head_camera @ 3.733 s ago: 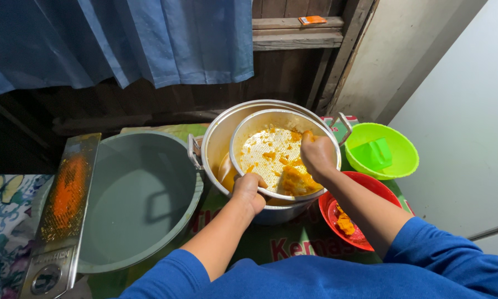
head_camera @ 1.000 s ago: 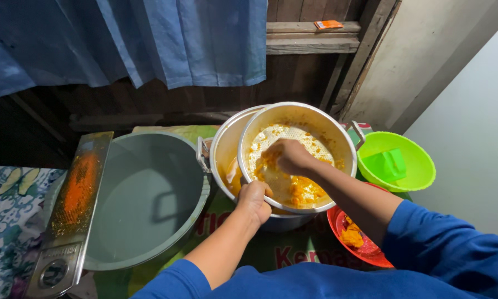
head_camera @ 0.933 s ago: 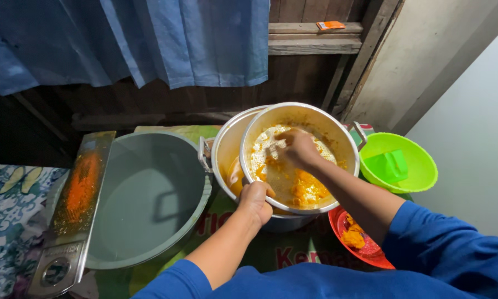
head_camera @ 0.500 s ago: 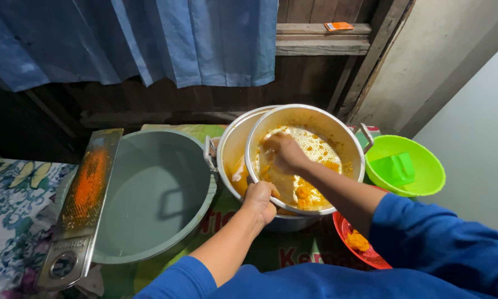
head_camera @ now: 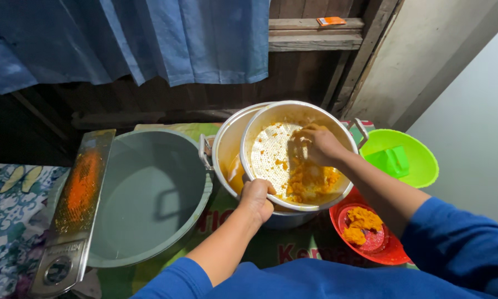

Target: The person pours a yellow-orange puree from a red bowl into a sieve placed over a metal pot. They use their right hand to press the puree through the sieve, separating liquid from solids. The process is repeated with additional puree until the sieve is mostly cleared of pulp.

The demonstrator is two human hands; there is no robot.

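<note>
Left hand [head_camera: 256,197] clamped on tilted metal strainer [head_camera: 271,155] rim — right hand [head_camera: 319,145] clenched in orange pulp [head_camera: 310,182] inside.

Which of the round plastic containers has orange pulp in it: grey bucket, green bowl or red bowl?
The red bowl, lower right below the right forearm, holds orange pulp. The grey bucket holds none; the green bowl holds only a green scoop.

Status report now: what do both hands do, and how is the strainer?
Left hand grips strainer rim. Right hand presses orange pulp inside. Strainer tilted over metal pot. Nothing in the way.
</note>
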